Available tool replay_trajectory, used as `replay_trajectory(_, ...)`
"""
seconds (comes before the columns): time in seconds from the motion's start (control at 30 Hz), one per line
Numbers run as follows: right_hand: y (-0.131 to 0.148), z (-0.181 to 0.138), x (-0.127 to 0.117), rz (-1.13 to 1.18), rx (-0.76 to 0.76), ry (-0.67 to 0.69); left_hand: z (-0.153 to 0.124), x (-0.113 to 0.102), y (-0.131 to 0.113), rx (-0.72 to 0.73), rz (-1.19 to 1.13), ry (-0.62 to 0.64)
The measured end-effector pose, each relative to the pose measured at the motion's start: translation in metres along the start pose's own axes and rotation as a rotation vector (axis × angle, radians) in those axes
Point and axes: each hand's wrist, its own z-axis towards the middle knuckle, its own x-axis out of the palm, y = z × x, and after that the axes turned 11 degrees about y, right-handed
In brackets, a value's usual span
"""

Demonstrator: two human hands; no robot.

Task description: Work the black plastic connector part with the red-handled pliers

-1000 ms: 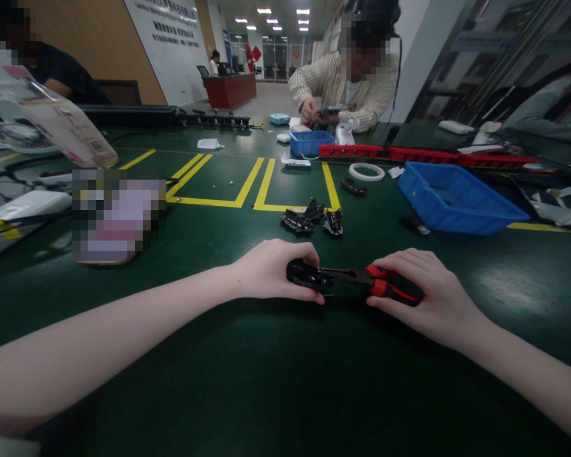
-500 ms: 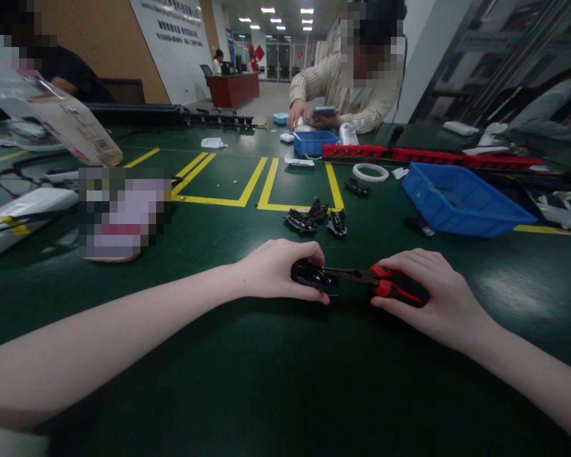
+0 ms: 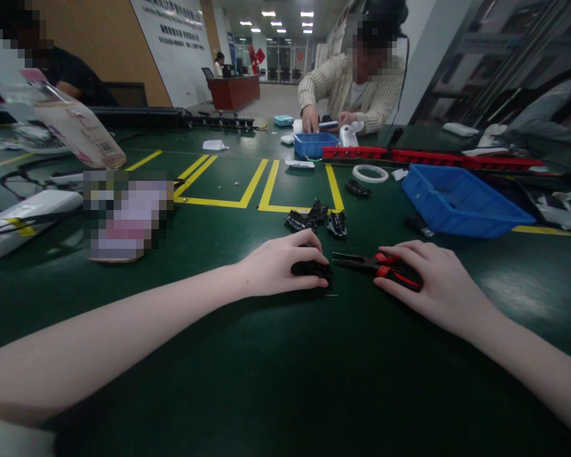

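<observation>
From where I stand, I see a person working with 2 hands over a dark green table (image 3: 247,368). The left hand (image 3: 280,261) is pinching a small black part (image 3: 309,270), with the thumb on the near side and the fingers curled over it, so much of the part is hidden. The part is low, near the middle of the table, but I can't tell if it touches the top. The right hand (image 3: 423,273) is wrapped around the red and black handles of some pliers (image 3: 385,266). Their long nose points at the left hand, and the 2 tips look a little bit apart, just beside the black part. A thin pin (image 3: 332,295) shows just below the left thumb. Past the hands, 3 bumpy black pieces (image 3: 301,220) lie close together by a yellow line (image 3: 271,208). Another black piece (image 3: 358,188) lies farther back, near a roll of white tape (image 3: 370,180). To the right is a big blue bin (image 3: 461,209), and behind it runs a long red strip (image 3: 433,156). A smaller blue bin (image 3: 309,149) sits across the table, in front of a person in a stripy top (image 3: 385,105). A tilted bottle (image 3: 78,130) is over on the left.
</observation>
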Motion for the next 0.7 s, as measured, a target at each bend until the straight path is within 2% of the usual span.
replay_trajectory(0.07, 0.001, 0.000, -0.001, -0.018, 0.001, -0.002, 0.001, -0.002, -0.001, 0.002, -0.038, 0.025)
replay_trajectory(0.23, 0.016, -0.004, -0.011, -0.171, -0.091, -0.118, 0.004, -0.006, -0.005, -0.026, -0.210, 0.096)
replay_trajectory(0.37, 0.032, -0.007, -0.013, -0.156, -0.224, -0.158, 0.007, -0.008, -0.006, -0.135, -0.308, 0.129)
replay_trajectory(0.53, 0.043, -0.003, -0.005, -0.047, -0.307, -0.117, 0.009, -0.015, -0.007, -0.306, -0.431, 0.157)
replay_trajectory(0.7, 0.046, 0.006, -0.004, 0.026, -0.279, -0.036, 0.008, -0.021, -0.006, -0.356, -0.523, 0.149)
